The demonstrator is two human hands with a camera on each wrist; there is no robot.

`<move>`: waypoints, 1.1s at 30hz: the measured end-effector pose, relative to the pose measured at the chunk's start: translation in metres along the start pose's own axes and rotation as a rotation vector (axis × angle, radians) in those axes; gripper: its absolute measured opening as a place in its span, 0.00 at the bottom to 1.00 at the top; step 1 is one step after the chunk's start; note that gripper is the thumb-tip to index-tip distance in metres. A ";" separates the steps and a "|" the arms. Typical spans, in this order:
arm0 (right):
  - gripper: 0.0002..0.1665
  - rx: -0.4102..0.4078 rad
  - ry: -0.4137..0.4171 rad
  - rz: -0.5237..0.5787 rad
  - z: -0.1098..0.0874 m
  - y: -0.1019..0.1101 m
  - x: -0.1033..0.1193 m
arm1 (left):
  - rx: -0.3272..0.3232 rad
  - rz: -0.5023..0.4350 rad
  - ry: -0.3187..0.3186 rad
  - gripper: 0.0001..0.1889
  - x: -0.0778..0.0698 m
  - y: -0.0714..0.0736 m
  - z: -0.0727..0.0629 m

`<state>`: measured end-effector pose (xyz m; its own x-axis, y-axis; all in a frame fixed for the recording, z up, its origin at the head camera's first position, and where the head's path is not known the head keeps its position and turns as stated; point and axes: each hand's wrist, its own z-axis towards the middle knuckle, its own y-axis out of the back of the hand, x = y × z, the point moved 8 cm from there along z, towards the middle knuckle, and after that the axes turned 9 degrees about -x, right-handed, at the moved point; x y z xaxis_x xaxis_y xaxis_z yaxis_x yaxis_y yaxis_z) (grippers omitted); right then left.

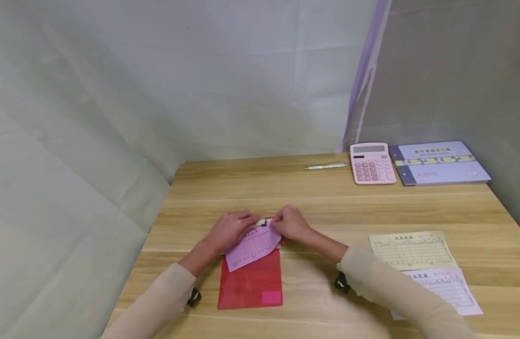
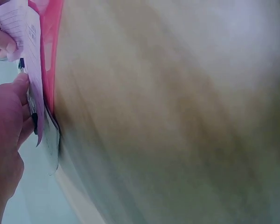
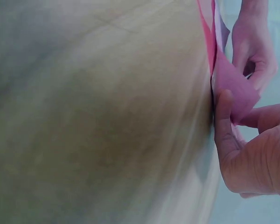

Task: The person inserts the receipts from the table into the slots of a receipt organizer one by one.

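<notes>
A red clipboard (image 1: 250, 285) lies on the table in front of me, with a pink printed form (image 1: 252, 250) slanted across its upper half. At its top edge my left hand (image 1: 231, 231) grips the metal clip (image 1: 261, 222), thumb and fingers around it in the left wrist view. Black end pieces show on the clip. My right hand (image 1: 292, 223) pinches the form's upper right corner between thumb and fingers. The right wrist view shows that corner of the pink form (image 3: 235, 86) bent up. Lighter paper (image 2: 51, 140) shows beneath the form in the left wrist view.
A yellow form (image 1: 412, 249) and a white form (image 1: 448, 287) lie at the right, partly under my right sleeve. Along the back are a pen (image 1: 326, 166), a pink calculator (image 1: 372, 163) and a blue-grey binder (image 1: 442, 162). Pale curtains hang behind the table.
</notes>
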<state>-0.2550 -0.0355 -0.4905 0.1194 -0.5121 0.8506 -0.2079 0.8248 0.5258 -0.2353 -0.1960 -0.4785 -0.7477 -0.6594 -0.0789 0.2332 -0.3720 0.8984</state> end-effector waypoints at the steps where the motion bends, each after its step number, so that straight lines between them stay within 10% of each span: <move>1: 0.10 -0.012 -0.008 0.004 0.000 0.000 -0.002 | -0.002 0.002 -0.004 0.16 -0.001 0.000 0.001; 24: 0.10 -0.219 -0.021 0.018 -0.006 0.003 -0.007 | -0.054 0.021 -0.030 0.14 -0.002 0.000 -0.001; 33: 0.13 -0.095 -0.048 0.038 -0.003 0.001 -0.006 | -0.035 0.020 0.004 0.15 -0.001 -0.002 -0.002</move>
<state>-0.2530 -0.0310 -0.4954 0.0664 -0.4888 0.8698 -0.1185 0.8617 0.4933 -0.2337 -0.1955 -0.4812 -0.7404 -0.6693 -0.0625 0.2701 -0.3814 0.8841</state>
